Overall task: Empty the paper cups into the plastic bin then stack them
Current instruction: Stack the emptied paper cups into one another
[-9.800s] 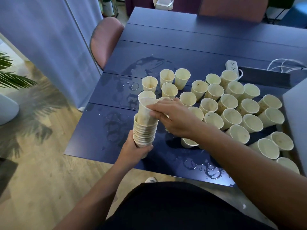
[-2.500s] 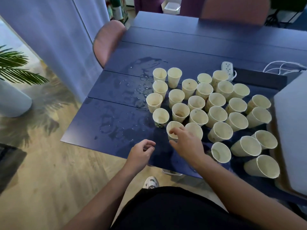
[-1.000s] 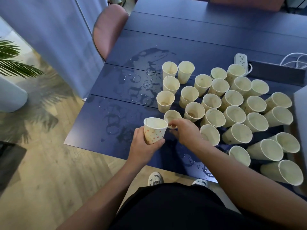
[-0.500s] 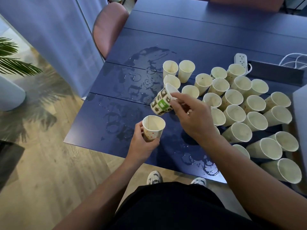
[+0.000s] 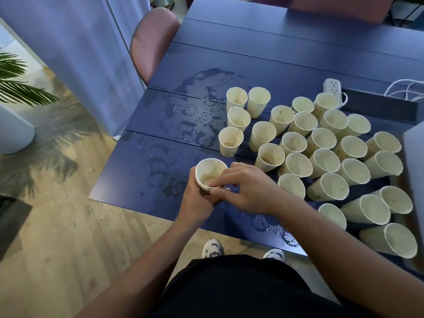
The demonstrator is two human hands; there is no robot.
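Left hand [image 5: 197,200] grips the nested cups [image 5: 210,174]; right hand [image 5: 245,191] pinches the rim (liquid inside), so seat it squarely, upright.

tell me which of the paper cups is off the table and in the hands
The cup at the table's near-left edge: the left hand grips it while the right hand pinches its rim. All others stand on the table.

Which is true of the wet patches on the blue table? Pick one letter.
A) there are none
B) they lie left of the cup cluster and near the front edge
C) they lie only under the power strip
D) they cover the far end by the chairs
B: puddles and ring marks glisten on the blue table left of the standing paper cups, and more drops sit near the front edge.
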